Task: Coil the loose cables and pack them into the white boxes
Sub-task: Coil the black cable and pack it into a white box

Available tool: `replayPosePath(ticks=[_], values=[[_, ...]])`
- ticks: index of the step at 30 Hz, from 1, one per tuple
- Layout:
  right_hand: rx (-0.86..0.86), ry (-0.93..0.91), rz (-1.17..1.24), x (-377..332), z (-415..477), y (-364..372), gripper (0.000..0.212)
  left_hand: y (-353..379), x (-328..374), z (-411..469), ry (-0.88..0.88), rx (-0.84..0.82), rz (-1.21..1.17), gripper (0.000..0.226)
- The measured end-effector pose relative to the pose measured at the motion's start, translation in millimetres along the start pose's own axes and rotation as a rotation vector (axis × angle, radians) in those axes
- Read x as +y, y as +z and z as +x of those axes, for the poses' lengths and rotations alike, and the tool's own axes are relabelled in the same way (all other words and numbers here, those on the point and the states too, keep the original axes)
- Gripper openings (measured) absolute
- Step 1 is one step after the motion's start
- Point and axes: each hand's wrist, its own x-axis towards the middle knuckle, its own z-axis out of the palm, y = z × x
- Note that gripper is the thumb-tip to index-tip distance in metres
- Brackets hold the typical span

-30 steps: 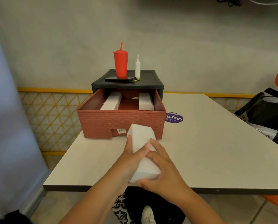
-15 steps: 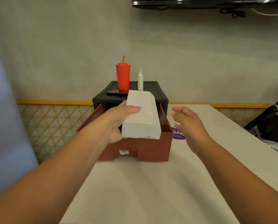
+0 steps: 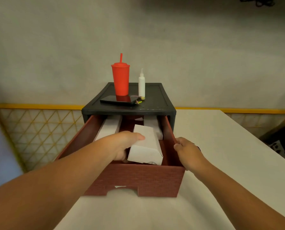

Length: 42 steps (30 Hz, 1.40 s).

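Grey wall (image 3: 204, 47) backs pale table (image 3: 221, 155); left hand (image 3: 125, 145) grips box (image 3: 146, 141), right hand (image 3: 187, 151) drawer (image 3: 138, 178).

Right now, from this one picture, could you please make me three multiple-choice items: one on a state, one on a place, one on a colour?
1. The right hand:
A. hangs free
B. grips the drawer wall
C. holds a pen

2. The box in the left hand is:
A. within the drawer walls
B. on the table
C. on the floor

3. The cup on the cabinet is:
A. blue
B. green
C. red

Answers:
1. B, because its fingers curl over the rim of the drawer's right wall.
2. A, because the box sits tilted between the drawer's side walls, behind its front wall.
3. C, because the cup, its lid and its straw are all red.
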Motion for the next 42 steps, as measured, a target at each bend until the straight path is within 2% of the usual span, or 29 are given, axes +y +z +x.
replayPosePath(ticks=[7,12,17,21,25,29,34,40,42], values=[[0.062,-0.044,0.044,10.9,1.3,5.3,0.033,7.1,-17.8,21.2,-0.142,-0.148,0.213,0.009],[0.076,-0.034,0.081,15.3,2.2,8.0,0.037,13.1,-14.3,26.8,-0.152,-0.208,0.301,0.023],[0.090,-0.043,0.094,14.9,-1.5,8.2,0.035,24.3,-21.5,29.3,-0.096,-0.114,0.734,0.056],[0.094,-0.054,0.086,16.7,-3.3,9.9,0.035,24.8,-28.1,35.3,-0.089,-0.139,0.851,0.056],[0.081,-0.033,0.156,18.3,-0.9,11.1,0.032,24.2,-30.5,39.7,-0.101,-0.232,0.863,0.040],[0.081,-0.030,0.134,23.7,3.1,13.8,0.035,24.2,-31.6,47.5,-0.079,-0.244,0.959,0.025],[0.066,-0.045,0.186,23.6,0.6,12.8,0.025,22.4,-39.8,58.1,-0.071,-0.275,0.987,0.038],[0.038,0.010,0.102,15.6,-3.1,12.1,0.033,17.1,-45.7,58.1,-0.056,-0.336,0.943,0.054],[0.013,0.048,0.055,8.7,-4.1,10.3,0.037,16.9,-39.5,49.1,-0.042,-0.402,0.883,0.057]])
